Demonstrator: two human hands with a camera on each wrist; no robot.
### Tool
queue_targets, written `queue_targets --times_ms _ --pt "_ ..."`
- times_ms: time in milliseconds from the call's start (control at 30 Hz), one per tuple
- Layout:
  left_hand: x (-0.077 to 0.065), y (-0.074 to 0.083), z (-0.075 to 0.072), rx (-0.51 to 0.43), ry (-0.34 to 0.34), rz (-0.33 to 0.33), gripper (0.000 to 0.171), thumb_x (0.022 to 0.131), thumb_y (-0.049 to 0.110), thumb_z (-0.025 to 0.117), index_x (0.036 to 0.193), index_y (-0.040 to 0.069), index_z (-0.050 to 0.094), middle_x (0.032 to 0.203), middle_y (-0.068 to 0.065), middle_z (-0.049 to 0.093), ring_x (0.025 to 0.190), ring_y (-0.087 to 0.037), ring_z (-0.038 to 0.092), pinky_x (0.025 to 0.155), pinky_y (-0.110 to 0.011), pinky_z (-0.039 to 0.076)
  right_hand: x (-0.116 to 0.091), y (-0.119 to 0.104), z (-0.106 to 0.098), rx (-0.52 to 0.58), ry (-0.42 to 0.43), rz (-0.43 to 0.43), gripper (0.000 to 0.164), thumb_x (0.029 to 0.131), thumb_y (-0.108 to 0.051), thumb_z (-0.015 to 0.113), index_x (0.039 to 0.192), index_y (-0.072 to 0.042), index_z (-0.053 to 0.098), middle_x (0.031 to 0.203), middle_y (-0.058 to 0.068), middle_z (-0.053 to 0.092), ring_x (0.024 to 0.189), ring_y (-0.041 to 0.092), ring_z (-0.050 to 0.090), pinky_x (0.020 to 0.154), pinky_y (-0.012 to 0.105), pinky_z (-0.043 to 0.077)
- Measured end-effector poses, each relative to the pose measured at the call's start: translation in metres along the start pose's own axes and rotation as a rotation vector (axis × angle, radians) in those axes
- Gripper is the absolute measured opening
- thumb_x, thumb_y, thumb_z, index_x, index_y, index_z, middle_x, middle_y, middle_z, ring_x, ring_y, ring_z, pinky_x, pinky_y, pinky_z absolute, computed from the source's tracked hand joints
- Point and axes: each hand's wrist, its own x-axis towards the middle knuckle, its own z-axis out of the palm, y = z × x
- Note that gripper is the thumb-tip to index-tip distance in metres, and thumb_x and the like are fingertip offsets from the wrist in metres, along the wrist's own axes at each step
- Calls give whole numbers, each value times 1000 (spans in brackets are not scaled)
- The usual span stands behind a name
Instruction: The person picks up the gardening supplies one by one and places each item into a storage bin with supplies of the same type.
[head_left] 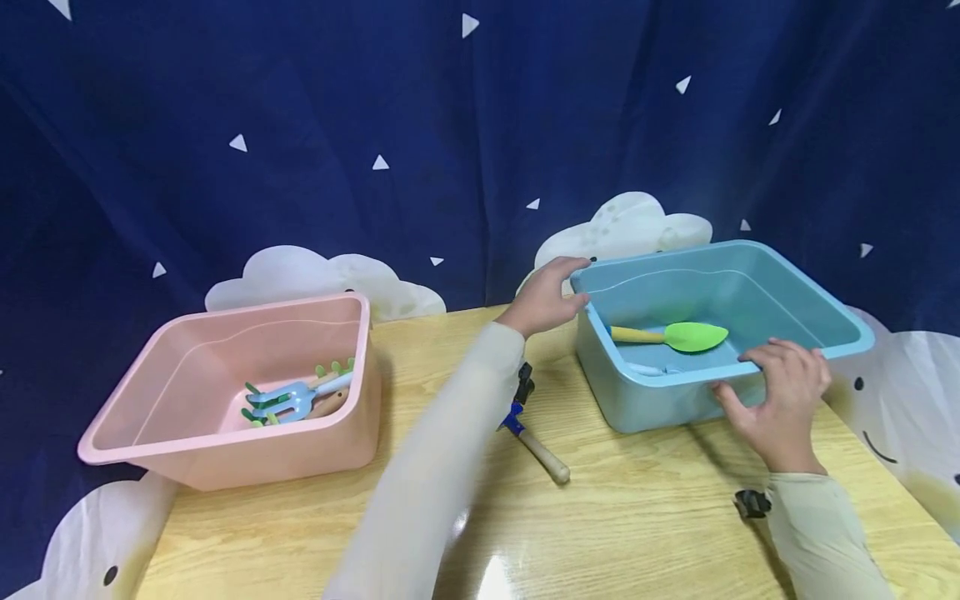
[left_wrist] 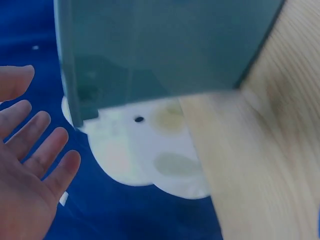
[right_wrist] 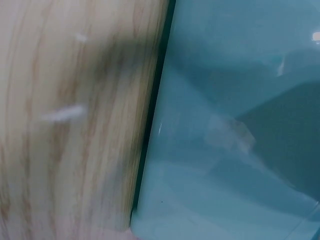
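Observation:
A blue plastic bin [head_left: 675,400] stands at the right of the table. Inside lies a green trowel [head_left: 696,337] with a yellow handle, and a pale blue item [head_left: 645,369] is partly hidden by the front wall. At the bin's far left corner is my left hand [head_left: 546,296], fingertips close to the rim; the left wrist view shows its fingers spread and relaxed beside the wall. My right hand [head_left: 783,400] grips the front rim, fingers over the edge and thumb against the outer wall. The right wrist view shows the bin's side [right_wrist: 210,150] but no hand.
At the left, a pink bin [head_left: 262,458] holds a light blue hand fork [head_left: 296,402] and green-pronged tools. A hand tool with a blue head and wooden handle [head_left: 546,457] lies on the wooden table [head_left: 615,533], partly under my left sleeve. A dark blue curtain [head_left: 337,100] hangs behind.

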Motion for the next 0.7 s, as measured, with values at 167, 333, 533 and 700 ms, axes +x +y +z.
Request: queue_targets --times_ms 167,333,533,700 --pt "-11 -22 -4 -10 15 -71 50 95 19 60 144 14 51 151 -3 49 135 -25 53 110 -37 44 1 -1 0 -3 1 6 66 75 -55 61 89 9 63 94 26 63 107 47 48 117 52 10" --pt "-22 -41 -5 32 21 -150 50 96 19 57 145 14 49 152 -5 48 139 -25 48 115 -38 40 1 -2 0 -7 0 5 68 76 -58 60 89 8 64 94 26 64 107 48 49 117 53 10" --pt "-33 -59 0 21 52 -225 49 96 18 56 144 10 50 151 -10 48 145 -28 41 119 -41 34 1 1 0 -11 -9 2 69 77 -60 60 90 8 64 94 26 64 108 47 49 115 59 12" --pt "-48 -69 11 11 61 -226 46 97 17 56 142 9 52 150 -11 49 143 -29 43 118 -42 36 1 -1 -1 -11 -23 5 69 77 -59 60 92 8 64 96 26 64 109 48 49 118 52 9"
